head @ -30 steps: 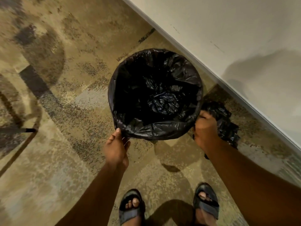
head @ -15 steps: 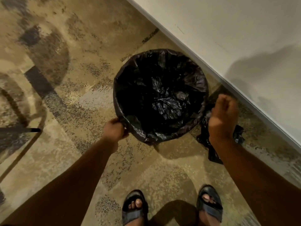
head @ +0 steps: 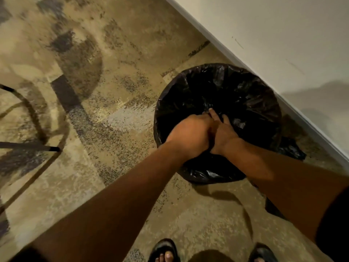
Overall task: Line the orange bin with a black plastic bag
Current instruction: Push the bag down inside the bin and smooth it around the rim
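Observation:
The bin stands on the carpet against the wall, with the black plastic bag (head: 243,95) draped over its rim and hanging down inside, so none of the bin's orange shows. Both my hands reach into its opening, side by side and touching. My left hand (head: 190,135) is curled, knuckles up, and its fingertips are hidden against the bag. My right hand (head: 223,129) lies flat with fingers stretched out, pressing on the crumpled plastic in the middle.
More loose black plastic (head: 291,149) lies on the floor between the bin and the white wall (head: 264,35). A thin black metal leg (head: 51,148) juts in at the left. My sandalled feet (head: 164,252) stand at the bottom edge.
Both hands have left the bin's outer rim and moved together into the opening. The view has shifted, so the bin now sits further right, close to the wall.

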